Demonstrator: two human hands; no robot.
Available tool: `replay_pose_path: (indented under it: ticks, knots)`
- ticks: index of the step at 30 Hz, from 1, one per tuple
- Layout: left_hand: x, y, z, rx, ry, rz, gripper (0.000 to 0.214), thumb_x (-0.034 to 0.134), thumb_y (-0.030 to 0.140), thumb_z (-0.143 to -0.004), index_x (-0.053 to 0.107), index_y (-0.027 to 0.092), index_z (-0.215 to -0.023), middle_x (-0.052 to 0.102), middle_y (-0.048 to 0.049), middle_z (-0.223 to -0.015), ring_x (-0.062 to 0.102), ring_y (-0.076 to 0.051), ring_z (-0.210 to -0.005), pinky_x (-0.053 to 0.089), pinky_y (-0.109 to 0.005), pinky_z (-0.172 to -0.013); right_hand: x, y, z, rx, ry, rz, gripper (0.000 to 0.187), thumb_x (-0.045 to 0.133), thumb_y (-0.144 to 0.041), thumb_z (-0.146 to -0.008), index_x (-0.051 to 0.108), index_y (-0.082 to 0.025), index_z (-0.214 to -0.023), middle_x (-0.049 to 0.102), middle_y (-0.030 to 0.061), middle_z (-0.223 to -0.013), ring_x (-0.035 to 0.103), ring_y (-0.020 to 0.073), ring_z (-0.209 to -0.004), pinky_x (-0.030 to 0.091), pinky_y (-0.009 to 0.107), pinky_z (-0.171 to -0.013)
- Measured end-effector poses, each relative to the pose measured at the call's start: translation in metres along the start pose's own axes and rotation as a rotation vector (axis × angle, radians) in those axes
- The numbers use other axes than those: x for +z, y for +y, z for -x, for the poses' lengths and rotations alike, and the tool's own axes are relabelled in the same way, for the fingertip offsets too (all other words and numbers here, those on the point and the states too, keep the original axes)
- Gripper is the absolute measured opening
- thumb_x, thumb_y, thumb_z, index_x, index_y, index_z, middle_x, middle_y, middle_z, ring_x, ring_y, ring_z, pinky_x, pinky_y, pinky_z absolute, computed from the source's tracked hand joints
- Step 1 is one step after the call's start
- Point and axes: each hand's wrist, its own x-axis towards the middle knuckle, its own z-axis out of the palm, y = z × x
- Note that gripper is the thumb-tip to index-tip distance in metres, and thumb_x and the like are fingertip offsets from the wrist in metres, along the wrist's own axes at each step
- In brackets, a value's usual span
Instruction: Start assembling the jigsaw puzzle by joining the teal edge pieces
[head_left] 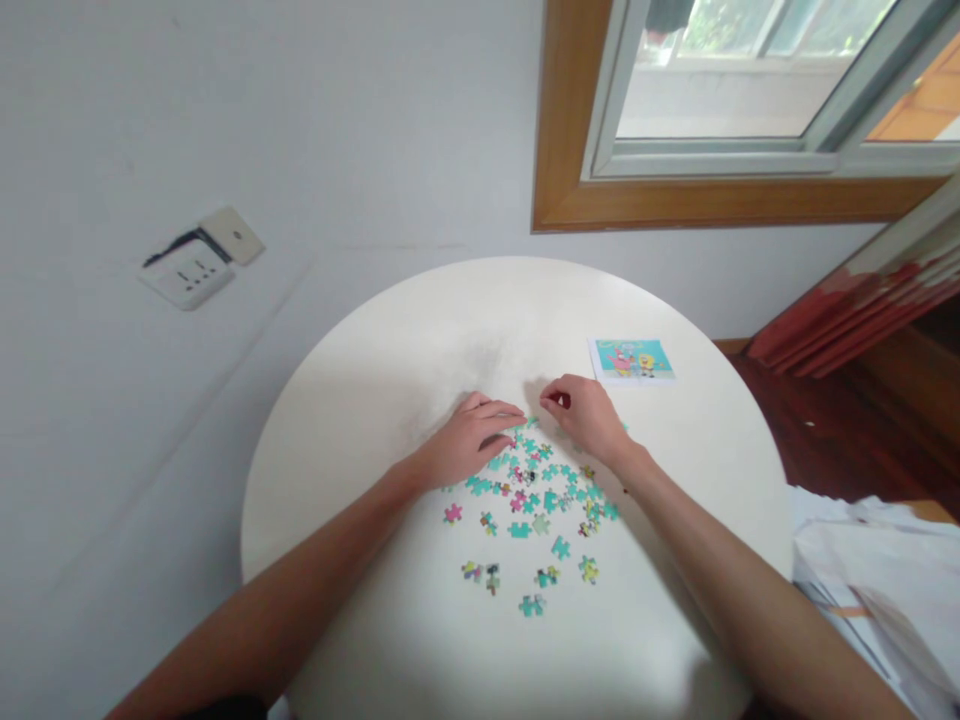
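Note:
Many small jigsaw pieces, mostly turquoise with some pink and yellow, lie scattered over the middle of a round white table. My left hand rests palm down at the upper left of the pile, fingers stretched out and touching or just over the pieces there. At the pile's upper right is my right hand, its thumb and forefinger curled together in a pinch. Whatever sits between those fingertips, if anything, is too small to make out. Beyond my right hand lies a picture card with a pink and a yellow cartoon figure on turquoise.
The round white table stands close to a white wall with a socket. A wood-framed window is at the back right. White papers or cloth lie beyond the table's right edge, and a red patterned curtain hangs there.

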Motion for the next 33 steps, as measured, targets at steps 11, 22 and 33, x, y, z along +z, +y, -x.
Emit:
replay_pose_path:
  ticks: [11,22,33]
  knots:
    - [-0.006,-0.019,0.001,-0.155,0.140,-0.060,0.013,0.065,0.025,-0.088,0.072,0.022,-0.099,0.067,-0.0049,-0.094,0.059,-0.022,-0.094,0.046,-0.038,-0.089,-0.003,0.009,0.003,-0.140,-0.115,0.033,0.010,0.065,-0.018,-0.087,0.075,-0.019,-0.088,0.068,0.0054,-0.091,0.060,0.0173,-0.085,0.042,0.026,-0.078]
    - [-0.008,-0.025,0.002,-0.247,0.101,-0.011,0.011,0.070,0.027,-0.083,0.074,0.022,-0.092,0.069,-0.0024,-0.087,0.063,-0.019,-0.085,0.048,-0.032,-0.081,0.004,0.008,0.004,-0.147,-0.157,0.061,0.006,0.069,-0.021,-0.084,0.074,-0.019,-0.084,0.065,0.0047,-0.088,0.057,0.0174,-0.082,0.041,0.027,-0.075]
    - [-0.009,-0.030,0.002,-0.296,0.119,0.030,0.014,0.069,0.024,-0.085,0.076,0.020,-0.096,0.068,-0.0044,-0.089,0.063,-0.018,-0.083,0.049,-0.028,-0.076,0.016,0.010,0.000,-0.167,-0.111,0.037,0.010,0.065,-0.018,-0.086,0.075,-0.020,-0.087,0.062,0.0044,-0.086,0.055,0.0172,-0.080,0.040,0.028,-0.076]
